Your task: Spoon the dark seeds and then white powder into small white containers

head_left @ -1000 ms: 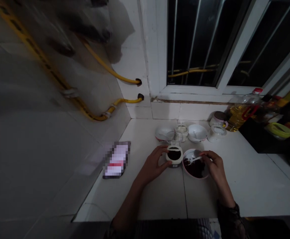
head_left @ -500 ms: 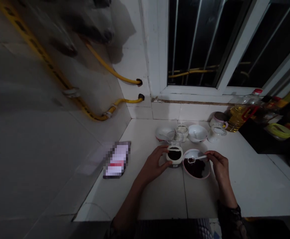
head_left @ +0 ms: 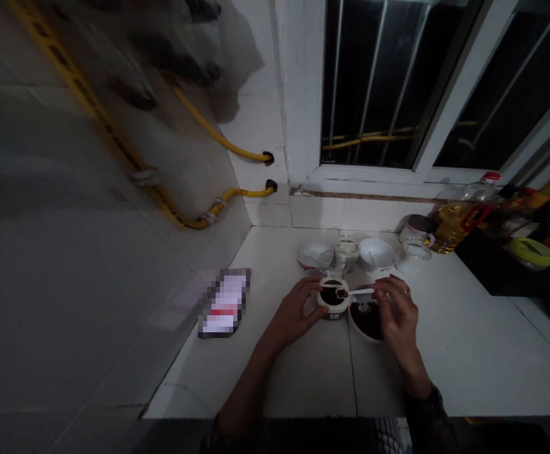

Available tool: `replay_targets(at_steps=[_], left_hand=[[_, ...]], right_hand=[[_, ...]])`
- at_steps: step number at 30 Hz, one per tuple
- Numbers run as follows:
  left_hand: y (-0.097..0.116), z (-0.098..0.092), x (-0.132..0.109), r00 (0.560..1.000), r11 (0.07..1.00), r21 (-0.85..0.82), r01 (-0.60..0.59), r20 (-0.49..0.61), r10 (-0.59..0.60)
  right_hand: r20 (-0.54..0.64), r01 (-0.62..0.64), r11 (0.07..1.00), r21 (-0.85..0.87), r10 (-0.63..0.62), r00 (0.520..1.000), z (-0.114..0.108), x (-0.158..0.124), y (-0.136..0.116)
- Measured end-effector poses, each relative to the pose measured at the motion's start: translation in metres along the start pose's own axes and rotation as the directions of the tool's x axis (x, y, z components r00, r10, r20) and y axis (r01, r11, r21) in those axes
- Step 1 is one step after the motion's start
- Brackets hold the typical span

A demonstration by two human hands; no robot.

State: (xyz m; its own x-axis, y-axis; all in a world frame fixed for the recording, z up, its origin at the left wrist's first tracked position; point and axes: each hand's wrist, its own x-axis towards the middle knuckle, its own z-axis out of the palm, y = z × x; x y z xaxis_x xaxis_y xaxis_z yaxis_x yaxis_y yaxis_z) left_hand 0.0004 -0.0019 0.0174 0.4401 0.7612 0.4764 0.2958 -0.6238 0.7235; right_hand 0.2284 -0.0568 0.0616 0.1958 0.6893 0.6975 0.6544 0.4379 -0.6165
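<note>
Lighting is dim, with the grey tiled left wall deeply shaded and a dark shadow cast on the white tiled back wall. Pixelation masks the flat, pale rectangular object; wide-angle stretching slants the white-framed window.

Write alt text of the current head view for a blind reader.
A right hand holds a small white spoon of dark crumbs at the mouth of an open, white-rimmed jar, which the left hand grips. Beside it, on a white tiled counter, stands a round, pink-rimmed bowl of similar crumbs.
</note>
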Motion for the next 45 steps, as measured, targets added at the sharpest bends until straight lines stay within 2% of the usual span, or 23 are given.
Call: replay_targets(at_steps=[2,4,6,9,11,16,21,26,29,35,38,41,45], left_hand=[[0.0,0.0,0.0,1.0,1.0,-0.002,-0.01,-0.009,0.01],[0.001,0.0,0.001,1.0,1.0,-0.004,-0.007,-0.01,0.007],[0.001,-0.001,0.001,1.0,1.0,0.0,0.005,-0.006,-0.005],[0.001,-0.001,0.0,1.0,1.0,0.007,0.016,0.002,-0.016],[0.001,-0.001,0.0,1.0,1.0,0.007,0.014,0.004,-0.014],[0.0,0.0,-0.001,1.0,1.0,0.014,0.005,-0.012,-0.004],[0.001,-0.001,0.0,1.0,1.0,0.01,-0.002,-0.015,0.002],[0.002,-0.002,0.0,1.0,1.0,0.012,0.016,0.0,-0.016],[0.002,-0.002,0.0,1.0,1.0,0.023,0.015,-0.004,-0.015],[-0.001,0.0,-0.001,1.0,1.0,0.013,0.006,-0.006,-0.005],[-0.002,0.0,-0.001,1.0,1.0,0.009,0.008,-0.008,-0.008],[-0.002,0.001,-0.001,1.0,1.0,0.012,0.016,-0.008,-0.016],[0.0,0.0,-0.001,1.0,1.0,0.013,0.018,-0.005,-0.018]], right_hand=[[0.154,0.239,0.968,-0.078,-0.225,0.962,0.003,-0.002,-0.003],[0.239,0.365,0.924,-0.117,-0.331,0.913,0.003,-0.003,-0.004],[0.184,0.352,0.923,-0.155,-0.323,0.928,-0.002,-0.003,0.0],[0.005,0.229,0.954,-0.193,-0.233,0.973,-0.015,-0.001,0.015],[-0.05,0.186,0.957,-0.224,-0.202,0.978,-0.026,0.001,0.028],[0.094,0.197,0.909,-0.368,-0.175,0.98,-0.047,0.004,0.053],[0.238,0.206,0.914,-0.35,-0.126,0.963,-0.045,0.0,0.056],[0.294,0.065,0.976,-0.209,0.0,0.956,-0.029,-0.006,0.049],[0.276,-0.047,0.984,-0.172,0.094,0.956,-0.024,-0.01,0.049],[0.056,-0.216,0.968,-0.124,0.224,0.973,-0.027,-0.012,0.06],[-0.002,-0.357,0.933,-0.032,0.358,0.934,-0.03,-0.011,0.059],[0.024,-0.486,0.869,0.094,0.486,0.873,-0.032,-0.008,0.053],[0.058,-0.569,0.787,0.24,0.574,0.817,-0.033,-0.004,0.048]])
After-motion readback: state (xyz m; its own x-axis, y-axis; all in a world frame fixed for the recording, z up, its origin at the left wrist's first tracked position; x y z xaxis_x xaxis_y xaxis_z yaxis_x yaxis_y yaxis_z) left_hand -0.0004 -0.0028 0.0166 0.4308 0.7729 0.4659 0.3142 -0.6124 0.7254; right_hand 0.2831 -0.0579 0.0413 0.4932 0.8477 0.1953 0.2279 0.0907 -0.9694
